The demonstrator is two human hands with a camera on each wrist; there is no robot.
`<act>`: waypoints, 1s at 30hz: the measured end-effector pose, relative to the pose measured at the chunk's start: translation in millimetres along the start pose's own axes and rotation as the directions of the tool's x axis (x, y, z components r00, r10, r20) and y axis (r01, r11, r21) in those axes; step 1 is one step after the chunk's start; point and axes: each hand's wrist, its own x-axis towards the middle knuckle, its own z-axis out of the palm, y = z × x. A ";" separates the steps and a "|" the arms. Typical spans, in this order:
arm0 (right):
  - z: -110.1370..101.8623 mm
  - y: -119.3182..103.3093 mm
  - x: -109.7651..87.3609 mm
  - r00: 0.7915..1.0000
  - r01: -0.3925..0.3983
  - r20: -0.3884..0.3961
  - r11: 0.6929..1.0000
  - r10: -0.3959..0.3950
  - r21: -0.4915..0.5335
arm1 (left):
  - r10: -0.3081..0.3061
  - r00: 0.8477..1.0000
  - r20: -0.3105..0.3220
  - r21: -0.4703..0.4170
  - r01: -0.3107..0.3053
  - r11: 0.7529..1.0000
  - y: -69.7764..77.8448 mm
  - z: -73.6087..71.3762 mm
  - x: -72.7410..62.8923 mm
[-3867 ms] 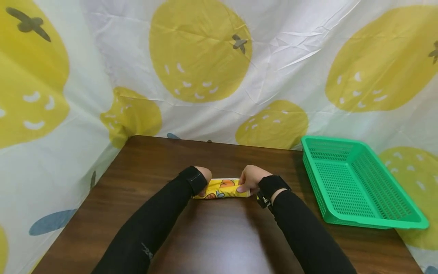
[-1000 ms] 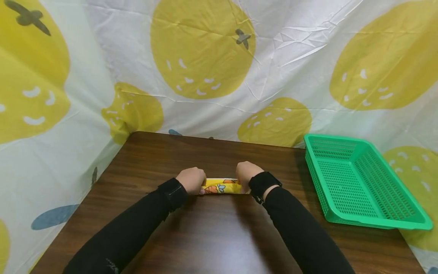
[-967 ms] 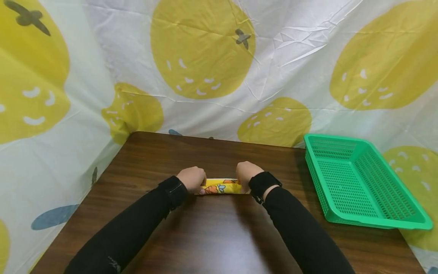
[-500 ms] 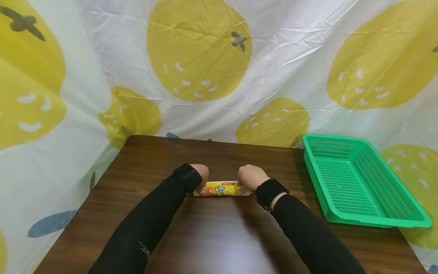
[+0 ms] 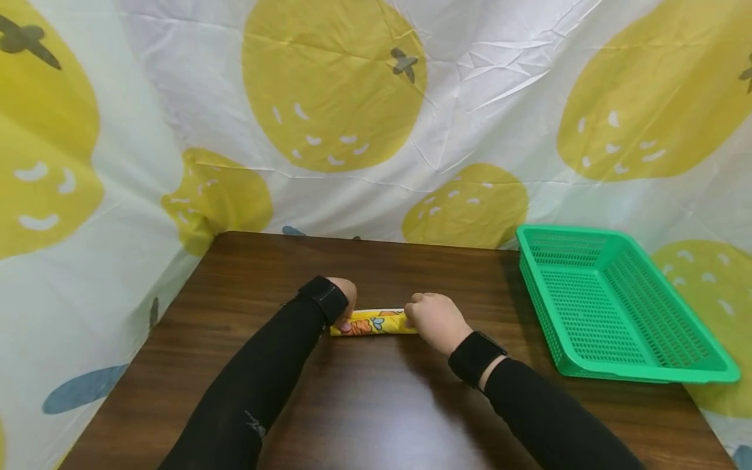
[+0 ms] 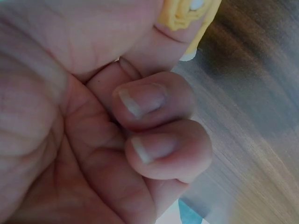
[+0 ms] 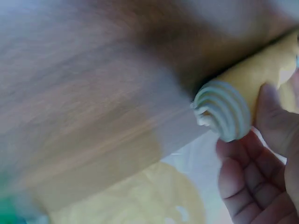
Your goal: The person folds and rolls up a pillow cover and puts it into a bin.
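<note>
A yellow cloth [image 5: 376, 324] printed with carrots lies rolled into a narrow tube on the brown table [image 5: 376, 391]. At its left end my left hand [image 5: 346, 297] pinches it between thumb and fingers. In the left wrist view, two fingers [image 6: 161, 144] curl in toward the palm, and a bit of yellow cloth [image 6: 180, 14] shows at the top. My right hand [image 5: 437, 320] grips the other end from above. The right wrist view shows the roll's spiral end [image 7: 226, 109], with white-edged layers, between my thumb and fingers.
A green plastic basket [image 5: 646, 373] with a slotted bottom stands at the table's right side. Behind the table hangs a white curtain [image 5: 329, 202] with yellow fruit prints; it also runs along the left edge.
The cloth is a narrower roll than nearly four seconds ago. My right wrist has swung right and nearer to me over the last half second; the left hand stays at its end.
</note>
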 end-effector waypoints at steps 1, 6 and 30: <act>0.6 -2.7 -3.9 0.999 0.032 -0.031 0.998 -0.034 -0.048 | -0.005 1.000 0.005 -0.003 0.005 1.000 -0.6 0.3 -0.2; 1.7 -9.6 -16.6 0.994 0.083 -0.064 0.990 -0.091 -0.118 | -0.071 0.997 0.013 -0.126 0.072 0.989 -4.6 3.5 -0.2; 21.7 -10.3 -9.0 0.998 -0.011 -0.070 0.996 0.005 -0.084 | -0.057 0.996 -0.063 -0.526 0.016 0.850 -25.9 26.3 4.0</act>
